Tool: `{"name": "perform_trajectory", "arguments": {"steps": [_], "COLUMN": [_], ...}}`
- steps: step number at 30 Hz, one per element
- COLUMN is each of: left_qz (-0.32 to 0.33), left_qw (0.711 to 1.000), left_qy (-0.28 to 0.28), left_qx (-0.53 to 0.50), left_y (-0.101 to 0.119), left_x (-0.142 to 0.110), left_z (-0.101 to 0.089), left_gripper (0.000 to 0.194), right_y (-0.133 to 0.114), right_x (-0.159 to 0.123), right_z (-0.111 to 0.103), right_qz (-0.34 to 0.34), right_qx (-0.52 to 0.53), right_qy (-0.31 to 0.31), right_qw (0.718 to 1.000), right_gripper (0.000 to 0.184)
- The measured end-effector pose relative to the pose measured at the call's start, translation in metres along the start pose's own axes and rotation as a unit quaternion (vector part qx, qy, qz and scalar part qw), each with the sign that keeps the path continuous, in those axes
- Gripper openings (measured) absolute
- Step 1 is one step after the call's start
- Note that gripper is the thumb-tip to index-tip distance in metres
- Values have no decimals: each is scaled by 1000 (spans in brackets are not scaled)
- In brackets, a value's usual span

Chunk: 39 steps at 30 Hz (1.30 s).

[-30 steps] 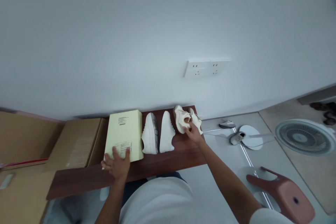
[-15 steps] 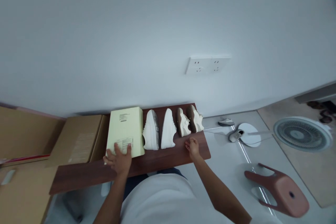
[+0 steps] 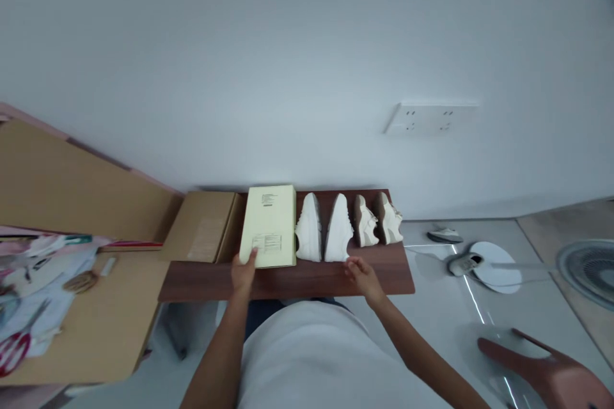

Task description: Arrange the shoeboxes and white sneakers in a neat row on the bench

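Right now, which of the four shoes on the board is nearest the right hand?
The white shoe second from the yellow box: its lower end lies by the right hand. No other shoe is so close.

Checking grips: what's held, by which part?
Left hand holds the pale box by its near-left corner. Right hand: a white shoe, near end; hold unclear.

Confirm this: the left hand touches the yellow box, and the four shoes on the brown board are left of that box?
Not quite: the head view shows the four shoes on the brown board right of the yellow box, which the left hand does touch.
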<state>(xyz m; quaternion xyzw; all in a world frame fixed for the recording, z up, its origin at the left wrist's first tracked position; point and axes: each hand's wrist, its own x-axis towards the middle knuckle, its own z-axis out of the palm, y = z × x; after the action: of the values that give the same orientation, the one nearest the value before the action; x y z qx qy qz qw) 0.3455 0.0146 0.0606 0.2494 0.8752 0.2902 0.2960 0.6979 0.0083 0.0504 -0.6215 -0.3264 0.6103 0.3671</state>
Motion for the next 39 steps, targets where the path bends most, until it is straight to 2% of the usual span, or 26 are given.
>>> {"name": "perform_trajectory", "arguments": {"steps": [2, 4, 6, 9, 11, 14, 17, 19, 22, 24, 26, 30, 32, 34, 37, 39], "left_qz": [7, 16, 25, 63, 131, 234, 223, 213, 242, 240, 223, 220, 236, 256, 270, 266], "left_qw": [1000, 1000, 999, 995, 988, 966, 951, 945, 935, 935, 941, 949, 953, 955, 956, 957], "left_qy": [-1, -11, -39, -58, -31, 35, 113, 94, -7, -30, -23, -34, -29, -27, -58, -84], "left_qx": [-6, -4, 10, 53, 71, 105, 182, 229, 260, 259, 252, 222, 190, 149, 96, 72], "left_y": [-1, -2, -4, -9, -16, -29, -43, -52, -65, -73, -78, -80, -80, -82, -89, -96], "left_x": [3, 6, 8, 14, 25, 60, 111, 144, 171, 172, 166, 160, 164, 172, 180, 183], "left_z": [2, 3, 2, -10, -31, -83, -139, -165, -177, -173, -166, -167, -177, -192, -214, -224], "left_gripper": [54, 53, 51, 51, 54, 63, 79, 86, 88, 88, 90, 93, 95, 96, 94, 94], "right_y": [-14, -25, -32, -35, -33, -22, -3, 9, 22, 24, 23, 13, 7, 2, -4, -7], "right_x": [-12, -24, -34, -42, -42, -34, -23, -18, -15, -14, -15, -23, -32, -42, -52, -53], "right_z": [41, 82, 120, 169, 199, 238, 262, 269, 272, 271, 270, 272, 282, 299, 336, 363], "right_qz": [-59, -116, -158, -218, -247, -262, -259, -258, -259, -255, -251, -253, -258, -274, -293, -272], "right_qx": [-80, -178, -280, -427, -504, -575, -609, -618, -628, -632, -633, -609, -569, -495, -329, -227], "right_qy": [-72, -147, -190, -193, -163, -113, -69, -42, -20, -11, -2, 0, 25, 55, 58, 45], "right_qw": [992, 966, 928, 856, 811, 767, 746, 741, 733, 731, 733, 752, 780, 823, 896, 934], "right_gripper": [24, 18, 17, 38, 59, 89, 104, 101, 90, 83, 79, 87, 87, 78, 64, 63]}}
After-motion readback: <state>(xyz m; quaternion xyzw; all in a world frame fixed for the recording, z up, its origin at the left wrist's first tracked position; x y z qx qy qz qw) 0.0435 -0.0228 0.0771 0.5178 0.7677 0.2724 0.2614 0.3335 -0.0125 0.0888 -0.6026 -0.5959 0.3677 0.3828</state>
